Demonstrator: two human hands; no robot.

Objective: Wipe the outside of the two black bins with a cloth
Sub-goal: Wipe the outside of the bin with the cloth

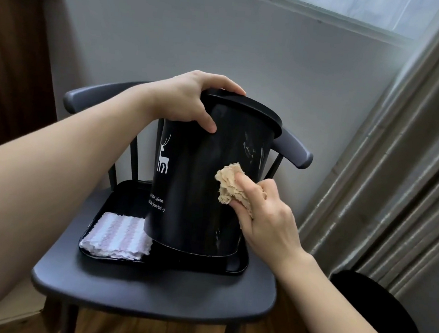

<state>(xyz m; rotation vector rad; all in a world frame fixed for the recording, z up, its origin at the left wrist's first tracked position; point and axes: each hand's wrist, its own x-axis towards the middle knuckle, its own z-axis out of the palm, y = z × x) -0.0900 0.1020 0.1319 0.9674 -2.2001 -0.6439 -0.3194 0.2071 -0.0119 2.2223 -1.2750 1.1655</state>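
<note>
A black bin [201,180] with a white deer print stands tilted on a black tray [239,263], its base lifted on the left side. My left hand [189,100] grips the bin's rim, thumb on the outer wall. My right hand [264,218] holds a crumpled beige cloth [231,184] and presses it against the bin's right side. Pale smears show on the wall above the cloth. A second black bin [378,313] stands on the floor at the lower right, seen only in part.
The tray lies on a dark grey chair [148,298], whose backrest curves behind the bin. A folded pink-and-white striped cloth [118,235] lies in the tray's left half. A grey curtain [397,182] hangs at the right, a wall and window behind.
</note>
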